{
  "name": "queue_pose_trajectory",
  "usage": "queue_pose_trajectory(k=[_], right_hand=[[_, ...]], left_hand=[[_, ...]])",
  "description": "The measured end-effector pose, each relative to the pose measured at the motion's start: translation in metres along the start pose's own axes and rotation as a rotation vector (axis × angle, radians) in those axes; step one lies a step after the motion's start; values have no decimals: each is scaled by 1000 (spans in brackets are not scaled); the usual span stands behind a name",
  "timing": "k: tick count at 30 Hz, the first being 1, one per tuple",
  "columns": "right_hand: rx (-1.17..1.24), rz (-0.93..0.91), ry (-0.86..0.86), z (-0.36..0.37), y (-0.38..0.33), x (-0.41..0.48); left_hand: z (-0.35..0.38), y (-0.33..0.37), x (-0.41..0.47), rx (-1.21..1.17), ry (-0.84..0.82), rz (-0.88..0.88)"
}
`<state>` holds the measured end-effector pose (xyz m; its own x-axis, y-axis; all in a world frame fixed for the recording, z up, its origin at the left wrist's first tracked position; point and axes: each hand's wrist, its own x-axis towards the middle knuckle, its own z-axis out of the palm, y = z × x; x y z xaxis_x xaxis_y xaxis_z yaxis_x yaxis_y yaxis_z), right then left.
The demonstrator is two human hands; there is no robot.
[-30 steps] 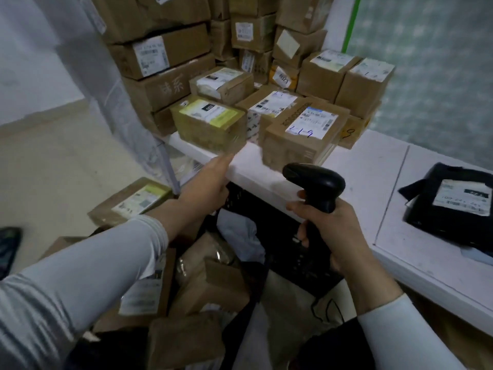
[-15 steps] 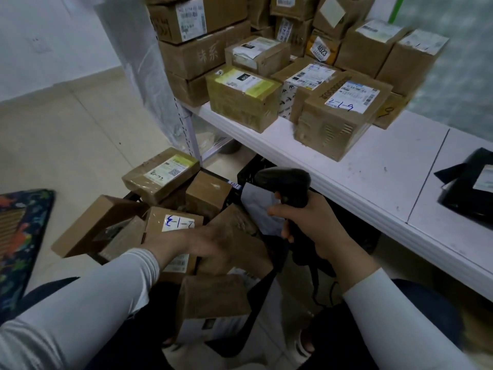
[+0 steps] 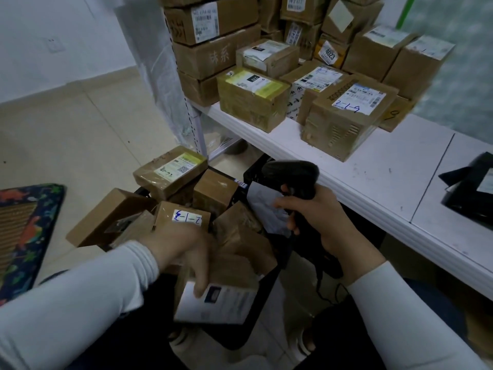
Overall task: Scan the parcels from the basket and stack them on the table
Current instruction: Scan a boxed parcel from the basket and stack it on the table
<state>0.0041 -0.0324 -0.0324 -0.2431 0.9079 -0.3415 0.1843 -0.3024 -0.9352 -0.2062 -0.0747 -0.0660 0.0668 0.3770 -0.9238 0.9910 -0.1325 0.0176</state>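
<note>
A black basket (image 3: pixel 264 303) on the floor holds several brown cardboard parcels. My left hand (image 3: pixel 184 252) reaches down into it and grips a brown parcel with a white label (image 3: pixel 226 292) at the near edge. My right hand (image 3: pixel 317 212) holds a black barcode scanner (image 3: pixel 293 173) by its handle above the basket's right side, head pointing left. On the white table (image 3: pixel 373 166) behind stand stacked parcels, among them a yellow-labelled box (image 3: pixel 250 100) and a box marked 2-1-9 (image 3: pixel 346 113).
A parcel marked 2-1-3 (image 3: pixel 184 217) and one with a yellow-white label (image 3: pixel 170 174) lie high in the basket. A black bag parcel (image 3: pixel 474 190) sits at the table's right. A patterned mat (image 3: pixel 24 231) lies on the floor at left.
My left hand came down from the yellow-labelled box on the table into the basket and took hold of a labelled parcel. The scanner hand dropped lower, over the basket.
</note>
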Motion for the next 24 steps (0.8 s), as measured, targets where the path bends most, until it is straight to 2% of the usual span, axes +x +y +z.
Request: queue_pose_trajectory(k=[2,7,10,16,21,24], right_hand=[[36,-16,39,-6,-10,-7],[176,-112,116,-20,-32,-21],[208,-151,128,-23,-43,-29],[160,-125,92,-23,-50,-41],[99,-113,58,-20,-52,-45],[79,-132,42,-20,-56,-47]], left_hand=[[-26,-17,-25,-194,72,74],[-50,-43,-35,-814,506,215],[-52,-45,-21,-1097,685,249],[-61,-35,-5,-1400,858,268],[-73,-33,1,-1499,917,285],[-76,-33,0,-1473,982,260]])
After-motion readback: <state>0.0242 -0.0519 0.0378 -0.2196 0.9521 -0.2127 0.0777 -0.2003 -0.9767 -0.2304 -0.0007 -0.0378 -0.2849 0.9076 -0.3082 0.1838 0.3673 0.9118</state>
